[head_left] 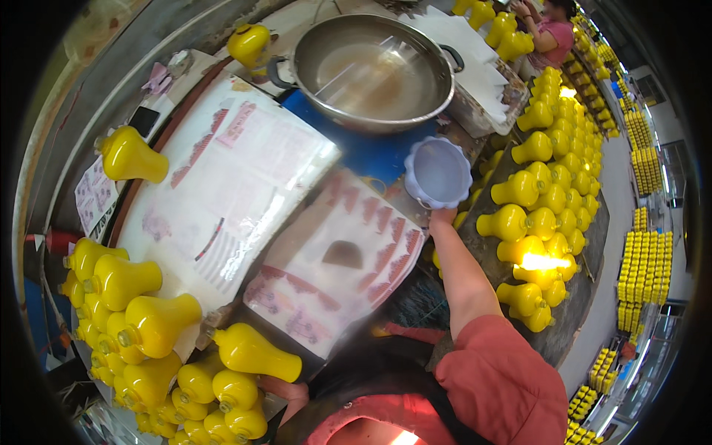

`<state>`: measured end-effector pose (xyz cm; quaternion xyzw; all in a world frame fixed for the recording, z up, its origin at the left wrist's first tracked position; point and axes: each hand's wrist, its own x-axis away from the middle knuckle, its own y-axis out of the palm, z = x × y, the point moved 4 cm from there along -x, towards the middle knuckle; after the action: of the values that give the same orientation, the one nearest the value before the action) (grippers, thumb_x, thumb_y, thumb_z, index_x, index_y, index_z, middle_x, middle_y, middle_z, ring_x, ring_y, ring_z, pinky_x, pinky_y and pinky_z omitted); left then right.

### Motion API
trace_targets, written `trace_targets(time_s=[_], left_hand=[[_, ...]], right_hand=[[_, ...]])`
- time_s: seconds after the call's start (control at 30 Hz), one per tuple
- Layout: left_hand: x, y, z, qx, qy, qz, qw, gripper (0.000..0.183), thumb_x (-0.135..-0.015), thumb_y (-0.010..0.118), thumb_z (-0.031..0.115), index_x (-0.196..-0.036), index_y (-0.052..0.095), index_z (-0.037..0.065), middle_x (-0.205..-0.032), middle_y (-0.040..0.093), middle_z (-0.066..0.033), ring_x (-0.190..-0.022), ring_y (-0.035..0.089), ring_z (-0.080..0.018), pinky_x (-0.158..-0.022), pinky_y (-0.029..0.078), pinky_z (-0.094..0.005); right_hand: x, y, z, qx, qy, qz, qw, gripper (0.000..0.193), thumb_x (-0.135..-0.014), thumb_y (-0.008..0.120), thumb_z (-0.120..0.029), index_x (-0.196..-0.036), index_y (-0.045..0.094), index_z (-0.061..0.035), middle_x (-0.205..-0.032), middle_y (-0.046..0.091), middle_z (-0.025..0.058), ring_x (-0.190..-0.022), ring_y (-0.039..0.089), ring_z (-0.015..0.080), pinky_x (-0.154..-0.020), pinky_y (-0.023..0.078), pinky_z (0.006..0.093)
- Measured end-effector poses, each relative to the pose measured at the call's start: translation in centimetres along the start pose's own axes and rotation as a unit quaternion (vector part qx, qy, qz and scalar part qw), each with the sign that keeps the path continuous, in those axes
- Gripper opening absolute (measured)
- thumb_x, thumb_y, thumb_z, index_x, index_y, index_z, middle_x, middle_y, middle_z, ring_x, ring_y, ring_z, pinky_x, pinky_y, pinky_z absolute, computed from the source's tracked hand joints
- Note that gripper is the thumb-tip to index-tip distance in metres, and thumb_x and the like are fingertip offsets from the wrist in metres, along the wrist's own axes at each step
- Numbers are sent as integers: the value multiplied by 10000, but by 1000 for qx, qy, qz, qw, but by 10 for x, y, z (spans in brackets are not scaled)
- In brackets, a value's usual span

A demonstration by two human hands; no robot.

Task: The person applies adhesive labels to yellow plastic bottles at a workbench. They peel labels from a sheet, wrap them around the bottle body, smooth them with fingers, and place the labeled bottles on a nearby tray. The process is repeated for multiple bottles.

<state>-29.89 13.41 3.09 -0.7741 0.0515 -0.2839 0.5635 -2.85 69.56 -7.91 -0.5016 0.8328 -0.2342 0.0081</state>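
Observation:
My right hand (443, 216) is at the near rim of a lavender scalloped bowl (437, 174) and grips it; the fingers are partly hidden by the rim. At the lower left, my left hand (285, 391) is just under a glossy yellow vase (258, 353) lying on its side. Its fingers are mostly out of sight, so I cannot tell whether it holds the vase. Between my arms lies a pale sheet printed with pinkish-red patterns (378, 263), slightly blurred, with a dark half-round patch on it. To its left, a white board (200, 193) bears more printed pieces.
A wide metal pan (371, 70) stands at the far side on a blue surface (304, 111). Yellow vases are heaped at the left (159, 326) and ranked at the right (545, 200). A stack of white paper (467, 55) lies at the back. Another person (552, 37) works at the far right.

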Motion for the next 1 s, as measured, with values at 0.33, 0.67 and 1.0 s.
trace_targets(time_s=[0.33,0.67,1.0], left_hand=[[6,16,-15,131,58,18,990,605,-820,716,475,-1301,620,121,-1228,660,-177,-1160,611,-408,-902,492,-558],[5,11,-14,197,-8,33,980,603,-829,717,458,-1312,610,113,-1247,649,-178,-1180,597,-405,-925,479,-547],[-3,16,-9,200,-52,44,977,601,-838,717,441,-1322,601,104,-1267,638,-179,-1199,583,-402,-949,466,-535]], right_hand=[[-78,-6,76,17,13,2,1000,513,-965,681,-268,-1422,573,-62,-1344,656,107,-1135,636,230,-911,520,411],[-68,-7,57,84,-51,31,995,442,-998,633,-380,-1330,607,-89,-1007,696,126,-772,626,262,-632,455,450],[-52,-14,42,16,68,3,998,429,-1018,612,-384,-1373,571,-148,-960,621,37,-729,543,167,-623,434,366]])
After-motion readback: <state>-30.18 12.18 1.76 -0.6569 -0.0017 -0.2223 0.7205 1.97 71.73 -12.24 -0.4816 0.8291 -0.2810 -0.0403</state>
